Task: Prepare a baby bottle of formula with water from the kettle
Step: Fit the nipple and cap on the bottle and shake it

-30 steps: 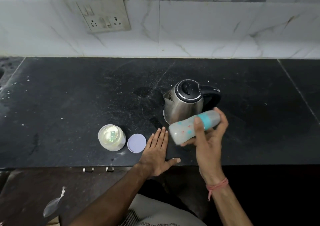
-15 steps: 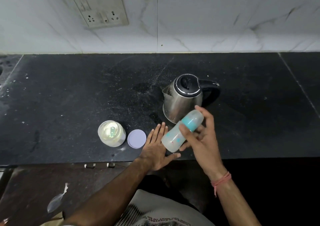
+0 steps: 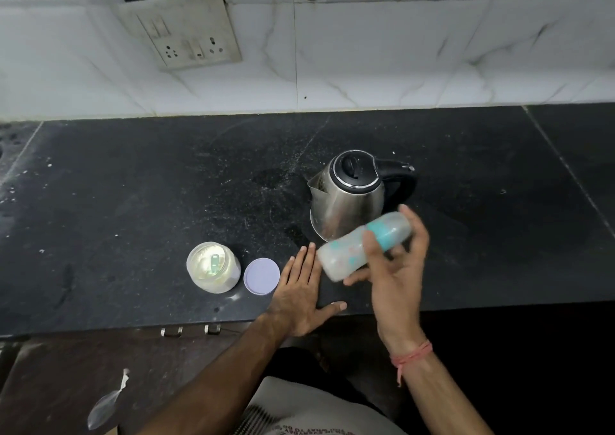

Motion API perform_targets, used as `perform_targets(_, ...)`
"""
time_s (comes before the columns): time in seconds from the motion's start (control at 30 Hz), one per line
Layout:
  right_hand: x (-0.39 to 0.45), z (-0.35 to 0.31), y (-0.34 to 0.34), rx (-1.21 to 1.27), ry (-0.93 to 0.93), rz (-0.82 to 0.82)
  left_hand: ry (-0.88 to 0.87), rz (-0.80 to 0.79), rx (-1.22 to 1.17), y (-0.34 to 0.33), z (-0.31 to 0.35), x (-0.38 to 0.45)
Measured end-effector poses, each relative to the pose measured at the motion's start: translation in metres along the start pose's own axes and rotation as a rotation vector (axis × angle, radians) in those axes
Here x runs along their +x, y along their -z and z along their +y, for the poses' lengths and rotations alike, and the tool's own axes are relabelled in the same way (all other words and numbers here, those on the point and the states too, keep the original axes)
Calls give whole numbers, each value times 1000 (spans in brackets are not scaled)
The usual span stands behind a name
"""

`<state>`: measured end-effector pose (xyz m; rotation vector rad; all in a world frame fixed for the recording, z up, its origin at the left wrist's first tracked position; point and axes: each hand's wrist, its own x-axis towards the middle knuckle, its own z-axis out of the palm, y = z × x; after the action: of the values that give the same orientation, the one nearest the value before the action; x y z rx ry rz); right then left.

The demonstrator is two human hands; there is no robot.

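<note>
The baby bottle (image 3: 362,246) is in the air in front of the kettle (image 3: 347,196), lying almost on its side, with its teal collar end up and to the right and its base down and to the left. The right hand (image 3: 394,268) holds it: the grip is closed around the mid-body, thumb across the near face and fingers curled behind the collar end. The bottle appears to be light, rigid plastic. The contents look cloudy, so expect some added weight from liquid. The smooth wall may slip if wet; the best hold is around the body just below the collar, as it is here.

The right forearm rises from the lower right, wrist bent inward. The left hand (image 3: 303,291) rests flat on the worktop (image 3: 133,201), palm down, fingers spread and holding nothing, just right of the loose lid (image 3: 261,275). The open formula jar (image 3: 213,267) stands beside the lid.

The kettle stands upright on the worktop, lid shut.
</note>
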<state>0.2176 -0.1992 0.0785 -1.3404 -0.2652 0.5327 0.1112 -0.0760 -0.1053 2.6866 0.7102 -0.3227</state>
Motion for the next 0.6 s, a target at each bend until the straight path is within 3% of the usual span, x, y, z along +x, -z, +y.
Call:
perform_targets(0.07,3,-4,1,38,-23,65,3,7,12,1,1,-1)
perform_targets(0.17,-2,-6,0,-30,-9,-53,-3,-2,9,2,2,-2)
perform_targets(0.27,1,-7,2,44,-15,74,5,-13,35,5,1,-1)
perform_targets(0.37,4,-9,4,-11,-24,-42,-6,-25,22,5,2,-3)
perform_targets(0.47,10,-19,12,116,-20,41,10,-25,33,6,3,-2)
perform_targets(0.6,13,-20,19,83,-145,-161,-16,-20,8,6,2,-4)
